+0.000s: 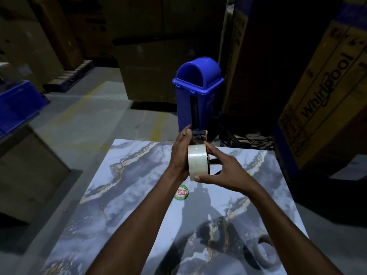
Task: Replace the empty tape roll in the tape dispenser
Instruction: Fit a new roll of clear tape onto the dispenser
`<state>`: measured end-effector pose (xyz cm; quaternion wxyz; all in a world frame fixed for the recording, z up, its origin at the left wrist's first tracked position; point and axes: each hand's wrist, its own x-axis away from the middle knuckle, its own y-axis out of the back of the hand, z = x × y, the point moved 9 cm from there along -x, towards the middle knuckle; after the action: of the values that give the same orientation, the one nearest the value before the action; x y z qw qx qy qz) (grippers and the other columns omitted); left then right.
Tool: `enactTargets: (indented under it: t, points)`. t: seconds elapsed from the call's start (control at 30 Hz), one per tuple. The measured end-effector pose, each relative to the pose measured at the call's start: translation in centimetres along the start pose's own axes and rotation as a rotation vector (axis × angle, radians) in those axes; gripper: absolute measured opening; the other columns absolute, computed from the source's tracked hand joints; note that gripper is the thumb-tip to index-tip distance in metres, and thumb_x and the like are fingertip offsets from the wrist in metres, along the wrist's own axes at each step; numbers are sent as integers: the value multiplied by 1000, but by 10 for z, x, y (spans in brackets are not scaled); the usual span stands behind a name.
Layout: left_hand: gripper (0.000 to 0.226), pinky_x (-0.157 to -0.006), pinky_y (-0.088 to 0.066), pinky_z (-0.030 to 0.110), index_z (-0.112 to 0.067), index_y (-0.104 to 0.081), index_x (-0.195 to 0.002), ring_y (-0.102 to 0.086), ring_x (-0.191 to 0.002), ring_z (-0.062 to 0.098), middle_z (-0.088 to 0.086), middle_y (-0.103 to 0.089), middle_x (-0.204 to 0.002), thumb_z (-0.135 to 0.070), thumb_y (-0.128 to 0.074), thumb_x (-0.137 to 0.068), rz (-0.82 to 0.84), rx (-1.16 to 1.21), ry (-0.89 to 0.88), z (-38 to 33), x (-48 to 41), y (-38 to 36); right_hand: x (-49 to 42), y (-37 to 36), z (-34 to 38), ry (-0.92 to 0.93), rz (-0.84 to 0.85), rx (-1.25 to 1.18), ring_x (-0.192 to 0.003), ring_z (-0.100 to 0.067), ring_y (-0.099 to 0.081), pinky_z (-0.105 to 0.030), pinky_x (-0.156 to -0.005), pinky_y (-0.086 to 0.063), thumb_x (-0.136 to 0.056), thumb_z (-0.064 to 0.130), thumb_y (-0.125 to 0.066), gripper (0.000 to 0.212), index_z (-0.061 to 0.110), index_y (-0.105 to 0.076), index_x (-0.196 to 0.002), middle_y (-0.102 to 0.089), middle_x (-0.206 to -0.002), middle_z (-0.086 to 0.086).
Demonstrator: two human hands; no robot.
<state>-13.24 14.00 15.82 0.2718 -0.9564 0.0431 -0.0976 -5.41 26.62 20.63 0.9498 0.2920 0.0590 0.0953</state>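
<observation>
Both hands raised above the marbled worktop (123,187). Left hand (181,153) wrapped round the tape dispenser (200,134), thumb up, only the dark front end and a bit of handle showing past the fingers. Right hand (222,171) clamped on a full roll of clear tape (197,161), thumb beneath, forefinger over the top, pressed edge-on against the dispenser's side between the two palms. Below the wrists, a round red-and-green sticker (181,192) on the worktop. Beyond the left hand, a blue swing-top bin (195,92) on the floor; to the right, a Whirlpool carton (325,92).
</observation>
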Motion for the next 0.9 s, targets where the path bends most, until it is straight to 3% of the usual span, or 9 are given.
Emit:
enactTargets:
  t: [0.13,0.2,0.3,0.37,0.47,0.7,0.9]
  points:
    - [37,-85,-55,45,-14,-60,-136,-67,-95,25,17,-69,-116,-32,-57,-104,3,-86,-123,-14,4,-4,-1,27,30,176,-214,160,-118,-4,-55,-29,-81,-59,-79,64,-70,72,30,-55,-140,-59,-134,11]
    - [37,-89,-56,50,-14,-60,-136,-69,-98,24,15,-70,-121,-32,-57,-104,-17,-115,-145,-17,4,-4,-5,35,43,248,-281,231,-112,-7,-57,-27,-78,-57,-83,57,-71,55,26,-65,-128,-64,-123,10]
    - [38,-100,-50,62,-22,-66,-130,-64,-118,42,19,-67,-131,-39,-66,-96,-30,-155,-176,-23,6,-7,-18,36,52,248,-206,247,-93,-6,-66,-31,-75,-59,-80,49,-80,41,23,-75,-112,-70,-107,9]
    - [35,-103,-51,57,-22,-67,-130,-63,-123,39,14,-67,-132,-34,-66,-97,-44,-191,-211,-28,5,-5,-24,38,54,223,-165,229,-81,-6,-70,-35,-73,-60,-77,42,-85,33,21,-80,-102,-74,-96,7]
    - [36,-105,-51,56,-28,-68,-130,-63,-124,31,9,-65,-136,-39,-67,-96,-39,-247,-254,-35,5,-4,-30,43,63,231,-162,236,-72,-6,-73,-34,-72,-61,-79,32,-86,22,17,-83,-94,-79,-86,4]
    - [45,-104,-49,61,-40,-69,-126,-61,-126,34,10,-62,-138,-59,-71,-85,-18,-290,-255,-33,0,-2,-29,33,92,460,-93,503,-63,-11,-66,-28,-62,-56,-87,22,-78,11,13,-82,-92,-76,-80,1]
    - [27,-100,-53,57,-26,-70,-124,-65,-118,42,15,-70,-127,-33,-65,-98,-38,-226,-238,-29,3,6,-21,9,93,557,-91,746,-75,-28,-63,-39,-63,-53,-92,17,-65,12,10,-74,-87,-68,-82,-7]
